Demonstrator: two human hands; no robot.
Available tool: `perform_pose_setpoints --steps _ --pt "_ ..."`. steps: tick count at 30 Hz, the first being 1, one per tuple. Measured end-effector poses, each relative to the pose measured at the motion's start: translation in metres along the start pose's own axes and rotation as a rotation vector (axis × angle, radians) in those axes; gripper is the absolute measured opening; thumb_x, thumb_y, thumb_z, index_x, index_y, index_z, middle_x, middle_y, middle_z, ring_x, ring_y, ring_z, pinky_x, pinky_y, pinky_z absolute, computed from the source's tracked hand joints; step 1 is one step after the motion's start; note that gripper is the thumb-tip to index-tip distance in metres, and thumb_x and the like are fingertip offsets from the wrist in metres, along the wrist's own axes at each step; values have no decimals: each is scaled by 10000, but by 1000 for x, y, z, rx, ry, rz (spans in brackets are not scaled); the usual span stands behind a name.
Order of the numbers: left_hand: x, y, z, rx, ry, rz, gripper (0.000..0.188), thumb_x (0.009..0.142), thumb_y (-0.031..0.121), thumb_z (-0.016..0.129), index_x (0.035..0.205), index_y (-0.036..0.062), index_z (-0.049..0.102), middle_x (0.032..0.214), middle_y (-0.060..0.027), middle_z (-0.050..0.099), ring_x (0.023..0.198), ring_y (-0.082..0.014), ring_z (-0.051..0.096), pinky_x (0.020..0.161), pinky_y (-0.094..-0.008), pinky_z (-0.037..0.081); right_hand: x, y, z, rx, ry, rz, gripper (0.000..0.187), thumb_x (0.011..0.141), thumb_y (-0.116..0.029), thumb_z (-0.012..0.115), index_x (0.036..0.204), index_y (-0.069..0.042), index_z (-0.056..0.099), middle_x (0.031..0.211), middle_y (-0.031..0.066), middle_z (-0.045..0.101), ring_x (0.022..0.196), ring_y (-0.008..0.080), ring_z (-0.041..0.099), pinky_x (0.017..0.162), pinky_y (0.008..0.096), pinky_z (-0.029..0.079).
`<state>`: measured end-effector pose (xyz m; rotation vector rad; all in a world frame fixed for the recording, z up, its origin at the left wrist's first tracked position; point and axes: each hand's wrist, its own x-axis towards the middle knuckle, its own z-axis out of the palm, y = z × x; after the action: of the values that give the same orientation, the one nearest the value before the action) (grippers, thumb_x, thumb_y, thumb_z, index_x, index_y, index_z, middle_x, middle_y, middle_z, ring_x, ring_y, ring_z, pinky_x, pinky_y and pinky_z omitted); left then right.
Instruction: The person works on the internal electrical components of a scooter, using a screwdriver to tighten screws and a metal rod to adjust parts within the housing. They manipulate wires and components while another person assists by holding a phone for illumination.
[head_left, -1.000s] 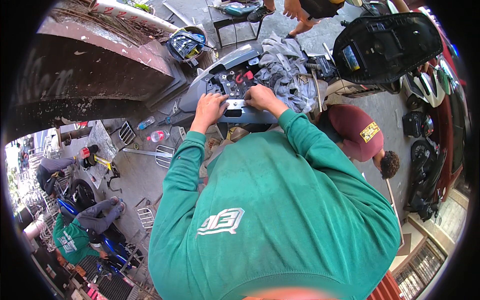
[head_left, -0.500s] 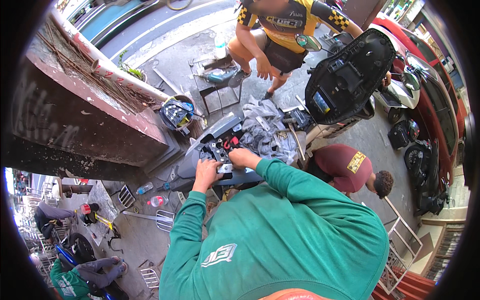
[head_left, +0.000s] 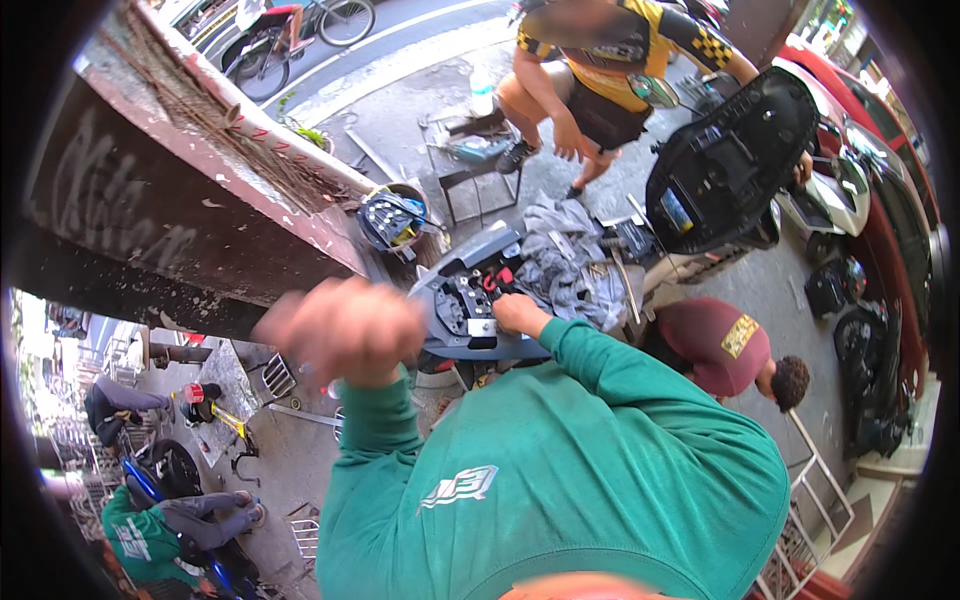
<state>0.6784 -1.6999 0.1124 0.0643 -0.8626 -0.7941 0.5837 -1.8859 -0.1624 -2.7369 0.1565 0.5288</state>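
Observation:
My left hand [head_left: 345,330] is raised in the air, left of a motorcycle's grey tail section [head_left: 440,300], smeared by motion so its fingers do not read. Over the tail's right side rests my right hand [head_left: 518,314], fingers curled; what they hold, if anything, is hidden. Beside it sit a silver metal piece [head_left: 482,327] and a red part [head_left: 497,279] in the black inner tray. A crumpled grey cloth [head_left: 575,265] lies on the motorcycle just beyond. The black seat [head_left: 730,165] stands tilted up, showing its underside.
A person in yellow and black [head_left: 600,60] is by the raised seat. Another in a maroon shirt [head_left: 715,345] crouches close on my right. A bucket of items [head_left: 395,218] stands beyond the tail, near a wall [head_left: 200,210]. Metal racks [head_left: 280,375] lie on the left floor.
My left hand has left the tail section and swung up to the left. The right hand stays at the tail. The view has shifted, and a bicycle has appeared on the road.

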Motion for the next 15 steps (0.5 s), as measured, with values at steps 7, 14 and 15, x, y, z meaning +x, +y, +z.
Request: perform_pose_setpoints --steps 7,14,15 --pt "-12 -20 -22 1467 35 -552 291 1045 205 577 894 -20 681 811 -110 691 770 -225 667 718 -354 524 -11 -3 -8 -35 -28 -8 250 904 -205 601 963 -68 801 1014 174 780 937 339 768 790 475 613" --pt "-157 -87 -152 2152 -142 -879 345 813 404 813 943 91 751 926 -138 722 930 -360 686 824 -489 509 11 24 -6 48 -176 5 419 809 -410 681 943 -28 788 1000 223 751 932 384 734 834 483 584" --pt "-168 -89 -158 2107 -133 -925 401 792 422 827 1024 105 747 984 -133 724 985 -340 683 896 -503 492 14 24 -1 109 -178 -3 415 828 -412 677 974 -39 783 1008 243 741 931 379 733 807 490 579"
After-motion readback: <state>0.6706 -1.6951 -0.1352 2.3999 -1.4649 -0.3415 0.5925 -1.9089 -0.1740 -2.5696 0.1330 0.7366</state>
